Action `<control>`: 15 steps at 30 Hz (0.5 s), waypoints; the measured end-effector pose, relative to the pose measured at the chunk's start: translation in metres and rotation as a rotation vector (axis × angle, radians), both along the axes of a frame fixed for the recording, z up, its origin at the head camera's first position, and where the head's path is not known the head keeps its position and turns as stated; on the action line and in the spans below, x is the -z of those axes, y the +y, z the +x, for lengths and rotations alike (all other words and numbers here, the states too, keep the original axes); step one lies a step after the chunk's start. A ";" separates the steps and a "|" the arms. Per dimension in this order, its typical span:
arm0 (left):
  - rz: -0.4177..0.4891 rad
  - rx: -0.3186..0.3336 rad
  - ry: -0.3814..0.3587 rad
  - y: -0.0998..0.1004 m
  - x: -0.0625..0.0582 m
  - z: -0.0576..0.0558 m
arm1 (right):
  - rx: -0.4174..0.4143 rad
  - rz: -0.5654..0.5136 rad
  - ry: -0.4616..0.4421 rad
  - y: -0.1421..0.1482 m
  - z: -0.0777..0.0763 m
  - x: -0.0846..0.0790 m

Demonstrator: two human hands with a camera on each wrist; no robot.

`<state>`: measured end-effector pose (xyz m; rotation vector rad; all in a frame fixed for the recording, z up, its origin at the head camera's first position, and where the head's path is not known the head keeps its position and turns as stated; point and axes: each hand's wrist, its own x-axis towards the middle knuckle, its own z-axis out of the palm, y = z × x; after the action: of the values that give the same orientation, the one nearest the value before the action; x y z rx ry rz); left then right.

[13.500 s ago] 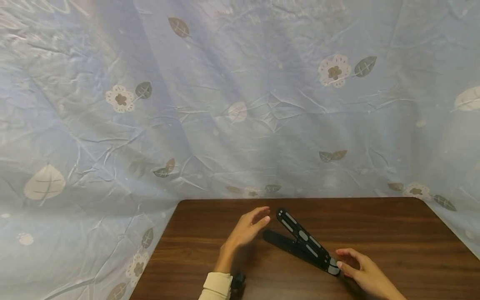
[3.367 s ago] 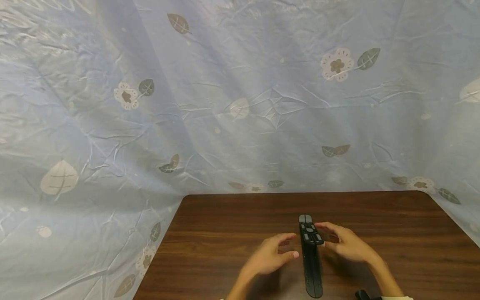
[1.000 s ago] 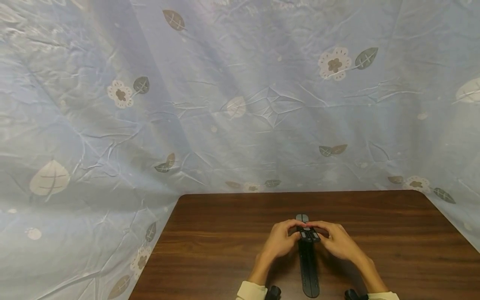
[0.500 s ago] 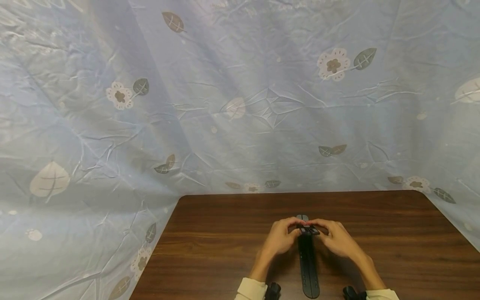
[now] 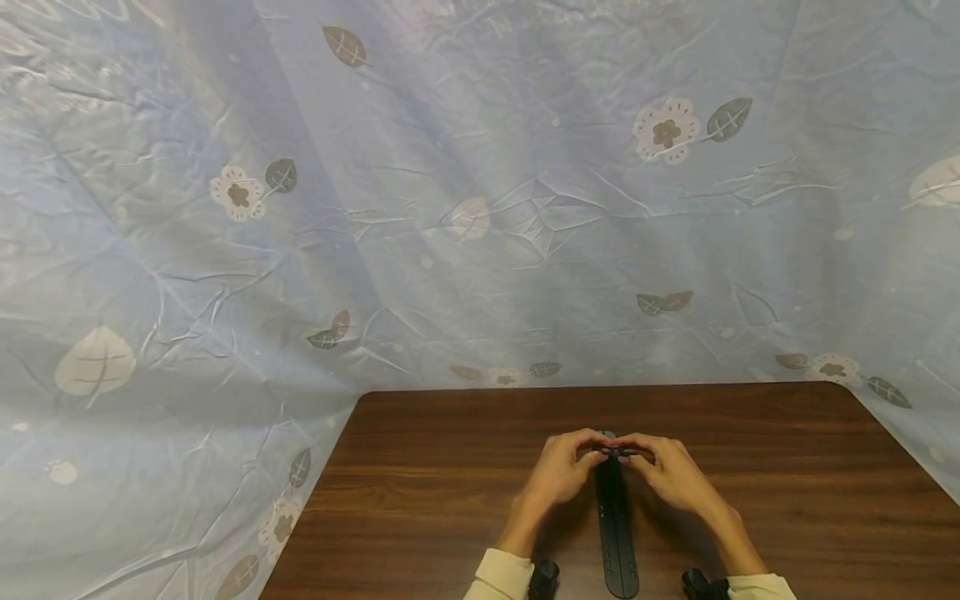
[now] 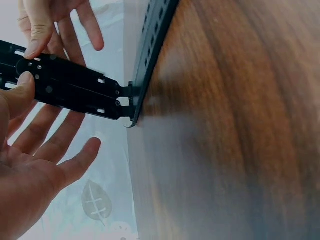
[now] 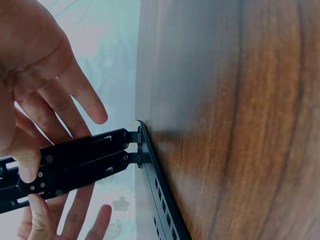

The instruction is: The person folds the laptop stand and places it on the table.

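Observation:
A black folding laptop stand (image 5: 617,533) lies lengthwise on the table, its long slotted base flat on the wood. Its hinged upper section (image 6: 70,82) rises steeply from the base's far end. My left hand (image 5: 558,471) pinches one side of that raised section, thumb on the near face and fingers behind. On the other side my right hand (image 5: 671,475) pinches it in the same manner. The right wrist view shows both thumbs close together near the round pivot (image 7: 27,185), and the hinge (image 7: 140,145) joining section and base. In the head view, fingers partly cover the raised section.
The dark brown wooden table (image 5: 420,483) has rounded far corners. A pale blue patterned sheet (image 5: 480,292) hangs behind it and along its left side. Black wrist devices (image 5: 545,577) sit by the cream cuffs (image 5: 501,575).
Earlier the hands hovered beside the stand; now both grip its upper section. Over the last second that section has swung up from a slant to nearly upright, the hands moving slightly away with it.

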<state>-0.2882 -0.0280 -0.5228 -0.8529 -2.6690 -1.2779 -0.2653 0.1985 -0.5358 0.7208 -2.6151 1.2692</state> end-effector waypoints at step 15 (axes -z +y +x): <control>0.018 0.013 0.024 0.001 0.001 -0.001 | 0.042 -0.003 -0.015 -0.002 -0.002 0.002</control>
<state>-0.2895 -0.0273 -0.5236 -0.8789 -2.6336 -1.2837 -0.2670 0.1960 -0.5374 0.6540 -2.6251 1.2716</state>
